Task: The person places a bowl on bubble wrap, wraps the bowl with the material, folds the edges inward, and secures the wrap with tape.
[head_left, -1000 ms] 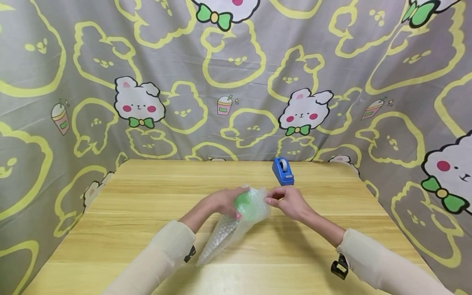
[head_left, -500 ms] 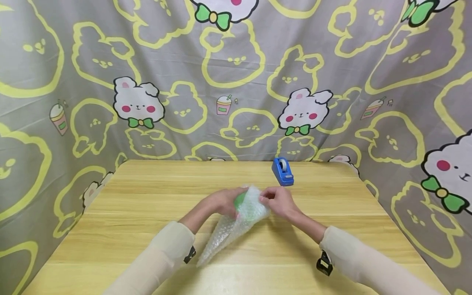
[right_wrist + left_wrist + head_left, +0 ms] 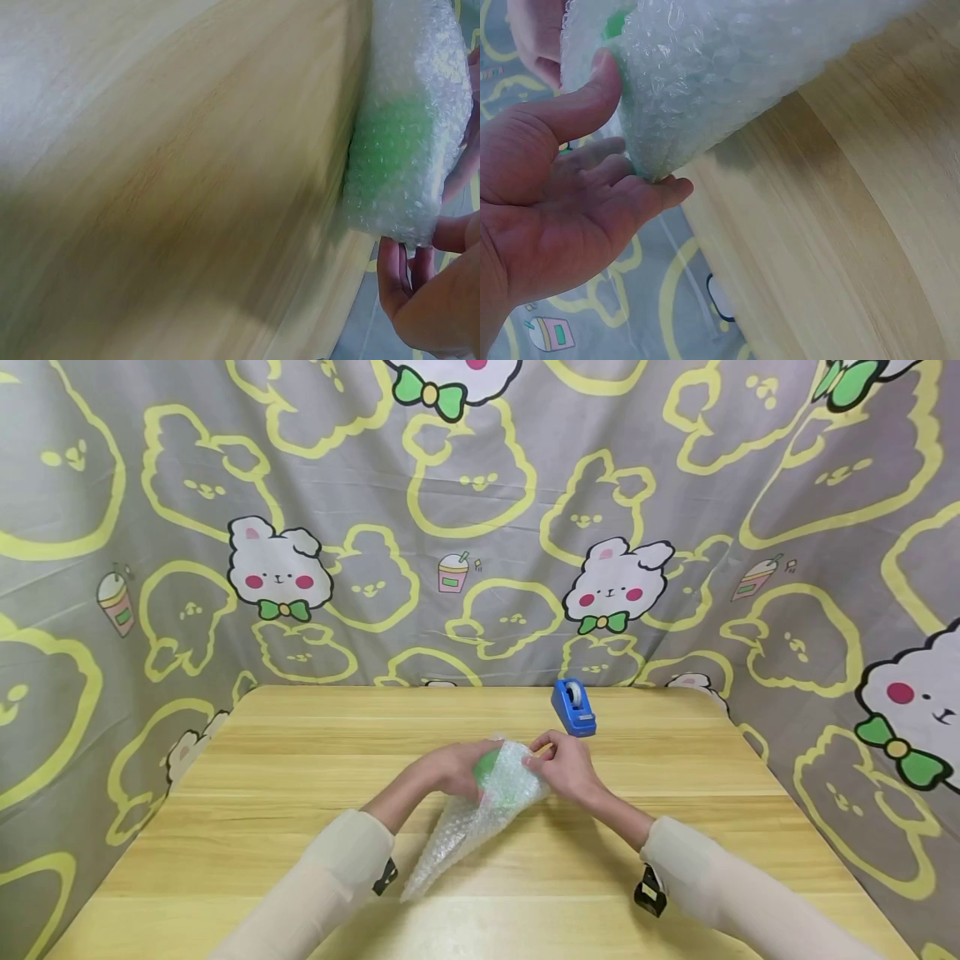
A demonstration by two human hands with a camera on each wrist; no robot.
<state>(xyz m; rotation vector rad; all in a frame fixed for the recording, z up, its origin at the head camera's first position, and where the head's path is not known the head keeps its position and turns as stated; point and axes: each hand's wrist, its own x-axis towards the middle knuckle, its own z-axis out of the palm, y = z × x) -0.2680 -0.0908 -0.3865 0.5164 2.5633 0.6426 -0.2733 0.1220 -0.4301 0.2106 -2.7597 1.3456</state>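
A green object (image 3: 486, 766) is rolled in clear bubble wrap (image 3: 450, 843), and its exact kind is hidden by the wrap. The bundle tapers to a pointed tail toward the front of the table. My left hand (image 3: 453, 768) holds its left side; in the left wrist view the left hand (image 3: 562, 195) has its thumb on the near face and its fingers at the underside. At the bundle's right end my right hand (image 3: 566, 768) pinches the edge of the wrap. The right wrist view shows green through the bubble wrap (image 3: 405, 45), above the right hand's fingers.
A blue tape dispenser (image 3: 575, 708) with a roll of tape stands at the back of the wooden table (image 3: 322, 718), just beyond the right hand. A grey cartoon-print curtain (image 3: 375, 543) hangs behind and along both sides.
My right hand has moved left and drawn the wrap's right flap over the green object, covering more of it. The left hand keeps its hold in nearly the same place.
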